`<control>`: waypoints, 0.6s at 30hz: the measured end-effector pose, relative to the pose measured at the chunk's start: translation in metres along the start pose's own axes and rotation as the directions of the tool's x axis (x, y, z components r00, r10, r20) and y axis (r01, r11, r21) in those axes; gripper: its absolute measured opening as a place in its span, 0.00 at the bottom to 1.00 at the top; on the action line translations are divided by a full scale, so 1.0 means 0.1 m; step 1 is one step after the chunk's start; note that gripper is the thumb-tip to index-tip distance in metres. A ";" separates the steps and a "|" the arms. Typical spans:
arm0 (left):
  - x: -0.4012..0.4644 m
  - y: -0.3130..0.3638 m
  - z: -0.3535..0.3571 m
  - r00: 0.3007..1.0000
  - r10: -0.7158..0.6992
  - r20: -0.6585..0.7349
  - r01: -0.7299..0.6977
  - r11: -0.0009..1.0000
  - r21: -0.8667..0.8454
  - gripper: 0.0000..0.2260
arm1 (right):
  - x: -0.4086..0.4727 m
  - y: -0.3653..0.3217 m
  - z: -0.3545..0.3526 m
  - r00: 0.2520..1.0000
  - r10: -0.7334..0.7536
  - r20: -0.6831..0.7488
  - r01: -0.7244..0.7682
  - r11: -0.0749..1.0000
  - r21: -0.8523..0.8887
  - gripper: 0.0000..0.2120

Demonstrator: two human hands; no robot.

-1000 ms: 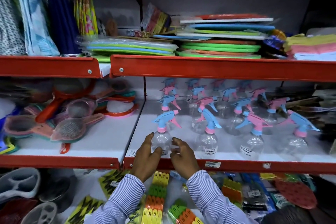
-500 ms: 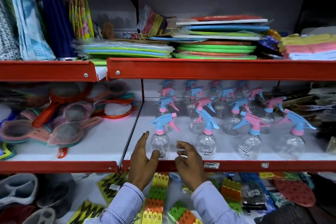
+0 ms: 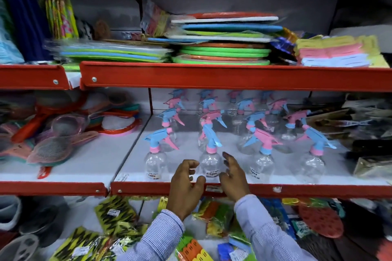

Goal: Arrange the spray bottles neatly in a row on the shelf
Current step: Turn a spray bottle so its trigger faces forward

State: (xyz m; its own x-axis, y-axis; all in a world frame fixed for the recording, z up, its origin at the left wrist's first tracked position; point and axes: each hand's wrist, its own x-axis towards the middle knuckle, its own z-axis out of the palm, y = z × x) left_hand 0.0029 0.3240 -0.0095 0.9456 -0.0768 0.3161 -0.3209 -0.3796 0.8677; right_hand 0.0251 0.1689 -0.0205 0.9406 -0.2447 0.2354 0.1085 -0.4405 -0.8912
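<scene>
Clear, empty spray bottles (image 3: pixel 263 167) stand in rows on the white shelf (image 3: pixel 297 182); their small white labels are too blurred to read. Both hands flank the second front bottle (image 3: pixel 210 165): left hand (image 3: pixel 186 184) fingers curled loosely, right hand (image 3: pixel 233 178) fingers spread, neither gripping.

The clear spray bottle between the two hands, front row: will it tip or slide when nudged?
The spray bottle looks empty, so probably light and quick to slide on the smooth white shelf. Its large trigger head sits high above a rounded body, so a high push may tip it.
</scene>
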 end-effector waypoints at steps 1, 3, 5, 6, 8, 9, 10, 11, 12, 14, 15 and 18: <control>0.01 0.02 0.06 1.000 -0.017 0.007 0.017 1.000 0.004 0.17 | 0.04 0.00 -0.02 0.999 0.005 0.054 -0.005 1.000 -0.008 0.28; 0.01 0.06 0.17 0.999 -0.038 -0.014 0.038 0.999 0.013 0.17 | 0.06 0.00 -0.08 0.995 0.001 0.098 -0.002 1.000 0.006 0.26; 0.03 0.09 0.23 0.995 -0.082 -0.055 0.082 0.997 0.012 0.17 | 0.03 0.03 -0.12 0.996 -0.010 0.087 0.006 0.999 0.047 0.23; 0.04 0.10 0.24 0.992 -0.104 -0.065 0.105 0.994 0.008 0.18 | 0.00 0.05 -0.13 0.997 -0.015 0.078 0.010 0.998 0.065 0.22; 0.07 0.13 0.25 0.989 -0.133 -0.057 0.134 0.991 0.023 0.21 | -0.05 0.09 -0.15 0.997 -0.024 0.068 0.020 0.998 0.065 0.19; 0.08 0.15 0.26 0.988 -0.146 -0.043 0.147 0.988 0.035 0.24 | -0.06 0.11 -0.17 0.998 -0.023 0.061 0.020 0.999 0.048 0.17; 0.09 0.18 0.27 0.987 -0.159 -0.029 0.160 0.986 0.045 0.26 | -0.07 0.12 -0.18 0.998 -0.028 0.051 0.027 0.999 0.031 0.16; 0.10 0.19 0.27 0.985 -0.171 -0.020 0.172 0.984 0.048 0.26 | -0.07 0.12 -0.19 0.999 -0.030 0.039 0.030 1.000 0.008 0.14; 0.10 0.20 0.28 0.983 -0.181 -0.024 0.182 0.982 0.046 0.26 | -0.06 0.12 -0.20 0.999 -0.034 0.025 0.034 0.999 -0.007 0.14; 0.07 0.19 0.30 0.981 -0.184 -0.058 0.186 0.982 0.032 0.26 | -0.03 0.12 -0.21 1.000 -0.018 0.012 0.018 1.000 -0.014 0.15; 0.06 0.18 0.31 0.981 -0.177 -0.076 0.179 0.983 0.026 0.25 | -0.02 0.11 -0.22 1.000 -0.001 0.024 0.001 1.000 -0.003 0.17; 0.00 0.18 0.31 0.981 -0.165 -0.100 0.168 0.985 0.027 0.21 | 0.02 0.09 -0.22 0.993 0.021 0.113 -0.023 1.000 0.013 0.25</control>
State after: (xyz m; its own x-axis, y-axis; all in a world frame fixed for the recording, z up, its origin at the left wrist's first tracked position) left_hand -0.0014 0.2884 -0.0063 0.9754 0.0790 0.2057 -0.1560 -0.4119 0.8978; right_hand 0.0210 0.1455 -0.0193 0.9730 -0.1544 0.1713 0.0916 -0.4232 -0.9014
